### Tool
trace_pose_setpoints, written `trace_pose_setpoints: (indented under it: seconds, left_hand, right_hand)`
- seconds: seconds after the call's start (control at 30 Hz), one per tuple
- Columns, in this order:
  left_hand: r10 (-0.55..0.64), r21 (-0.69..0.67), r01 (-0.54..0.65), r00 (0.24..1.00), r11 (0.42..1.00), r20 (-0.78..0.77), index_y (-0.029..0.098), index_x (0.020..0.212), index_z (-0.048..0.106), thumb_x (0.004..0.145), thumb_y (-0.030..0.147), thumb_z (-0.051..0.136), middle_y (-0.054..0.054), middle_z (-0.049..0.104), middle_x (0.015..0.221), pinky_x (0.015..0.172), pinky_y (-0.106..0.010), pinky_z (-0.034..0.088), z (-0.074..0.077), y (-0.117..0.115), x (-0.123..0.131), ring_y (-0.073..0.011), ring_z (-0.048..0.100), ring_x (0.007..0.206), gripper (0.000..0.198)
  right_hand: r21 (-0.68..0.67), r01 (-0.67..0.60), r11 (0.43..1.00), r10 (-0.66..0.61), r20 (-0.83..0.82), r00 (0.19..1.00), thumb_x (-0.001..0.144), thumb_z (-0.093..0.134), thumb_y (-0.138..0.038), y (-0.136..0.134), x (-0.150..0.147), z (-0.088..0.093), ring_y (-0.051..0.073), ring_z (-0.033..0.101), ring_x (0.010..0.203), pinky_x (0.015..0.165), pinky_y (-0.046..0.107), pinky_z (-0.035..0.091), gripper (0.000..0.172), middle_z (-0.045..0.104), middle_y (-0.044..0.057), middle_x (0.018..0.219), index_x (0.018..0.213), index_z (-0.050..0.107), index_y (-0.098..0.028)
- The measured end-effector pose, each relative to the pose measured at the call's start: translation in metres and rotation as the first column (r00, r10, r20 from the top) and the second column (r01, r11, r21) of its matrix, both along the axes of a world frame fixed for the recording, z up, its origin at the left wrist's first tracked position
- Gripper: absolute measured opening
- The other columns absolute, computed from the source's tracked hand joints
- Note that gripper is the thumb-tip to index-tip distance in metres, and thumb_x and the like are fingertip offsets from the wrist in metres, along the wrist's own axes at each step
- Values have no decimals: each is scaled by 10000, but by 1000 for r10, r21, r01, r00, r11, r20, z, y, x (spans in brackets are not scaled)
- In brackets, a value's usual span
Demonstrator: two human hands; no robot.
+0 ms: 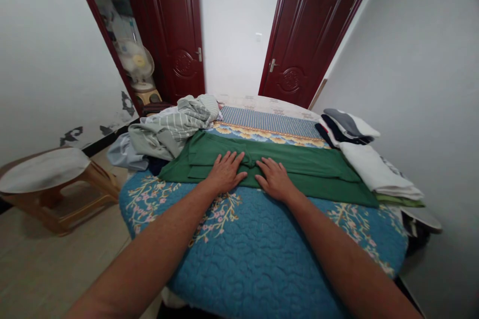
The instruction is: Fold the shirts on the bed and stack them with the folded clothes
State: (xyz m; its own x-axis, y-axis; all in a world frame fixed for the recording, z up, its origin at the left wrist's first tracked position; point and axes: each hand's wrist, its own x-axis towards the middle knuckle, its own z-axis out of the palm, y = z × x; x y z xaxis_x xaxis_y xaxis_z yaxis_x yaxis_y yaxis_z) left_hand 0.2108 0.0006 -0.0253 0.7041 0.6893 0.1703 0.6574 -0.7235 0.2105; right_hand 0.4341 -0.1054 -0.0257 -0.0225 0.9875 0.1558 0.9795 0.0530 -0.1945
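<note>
A green garment (pixel 299 164) lies spread across the table in a long, partly folded strip, with a bunched crease near its middle. My left hand (pixel 225 172) rests flat on it left of that crease, fingers spread. On the right of the crease, my right hand (pixel 275 178) also lies on the green cloth, fingers apart and palm down. Neither hand grips anything. Under the garment is a blue quilted cover (pixel 269 249) with floral embroidery.
A rumpled pile of striped, pale green clothes (pixel 168 127) sits at the left. Folded clothes (pixel 377 169) are stacked at the right edge, with dark and grey ones (pixel 348 124) behind. A stool (pixel 48 174) stands left on the floor; a fan (pixel 136 62) is beyond.
</note>
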Motion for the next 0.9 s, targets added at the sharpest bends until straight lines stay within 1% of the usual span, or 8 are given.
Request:
trace_pose_setpoints:
  seconds: [0.07, 0.2, 0.33, 0.43, 0.6, 0.7, 0.8, 0.9]
  left_hand:
    - [10, -3, -10, 1000, 1000, 6, 220, 1740, 245, 1058, 622, 444, -155, 349, 1761, 1323, -616, 194, -2, 0, 0, -377, 264, 1647, 816]
    - [11, 22, -11, 1000, 1000, -5, 270, 1722, 305, 1055, 631, 452, -144, 361, 1758, 1322, -606, 200, -3, 0, -1, -371, 268, 1647, 772]
    - [5, 29, -3, 999, 1000, -41, 323, 1701, 367, 1062, 632, 440, -151, 351, 1761, 1309, -620, 212, -1, 0, 1, -388, 272, 1643, 714]
    - [23, 26, -22, 997, 999, -72, 376, 1686, 394, 1069, 658, 393, -138, 331, 1772, 1294, -682, 176, 1, 0, 3, -399, 249, 1649, 679]
    - [52, 32, -48, 990, 998, -134, 467, 1670, 390, 1071, 688, 323, -117, 288, 1792, 1234, -789, 159, 2, 4, 6, -444, 215, 1650, 642]
    - [43, 54, -35, 987, 998, -156, 486, 1668, 378, 1073, 673, 335, -95, 288, 1795, 1232, -784, 181, 2, 8, 7, -439, 222, 1649, 625]
    - [41, 76, -29, 986, 997, -165, 491, 1668, 368, 1073, 660, 351, -86, 290, 1794, 1223, -789, 202, 2, 9, 6, -446, 242, 1641, 619]
    - [27, 90, -11, 984, 996, -177, 492, 1673, 347, 1072, 653, 361, -99, 284, 1795, 1199, -806, 227, 1, 11, 5, -472, 245, 1633, 623]
  right_hand:
    - [20, -23, 1000, 24, -47, 999, 1070, 528, -445, 11, -12, 0, 344, 370, 1577, 1275, 663, 247, 528, 446, 137, 1695, 1559, 559, -249]
    - [70, -76, 995, 83, -115, 990, 1056, 562, -405, 17, -13, -3, 302, 439, 1533, 1280, 602, 279, 455, 518, 137, 1641, 1471, 638, -233]
    - [59, -47, 997, 52, -88, 995, 1072, 544, -430, 13, -8, -4, 331, 394, 1566, 1285, 615, 261, 491, 484, 132, 1671, 1521, 610, -242]
    - [38, -52, 998, 54, -70, 996, 1075, 552, -450, 9, -10, -2, 350, 358, 1588, 1283, 646, 242, 490, 454, 114, 1695, 1529, 611, -273]
    - [85, -152, 985, 162, -127, 979, 1084, 547, -401, 2, -11, 5, 266, 456, 1532, 1300, 544, 275, 425, 562, 84, 1616, 1474, 659, -274]
    - [104, -41, 994, 57, -152, 987, 1118, 452, -455, 0, -10, 6, 246, 421, 1560, 1306, 492, 287, 543, 511, 118, 1658, 1595, 532, -209]
    - [42, 137, 990, -132, -97, 986, 1112, 376, -591, -3, -8, 5, 316, 277, 1635, 1325, 598, 195, 707, 369, 151, 1741, 1672, 411, -159]
    - [-13, 234, 972, -234, -40, 971, 1079, 337, -701, -10, -2, 2, 354, 195, 1658, 1330, 638, 119, 836, 273, 156, 1777, 1697, 362, -139]
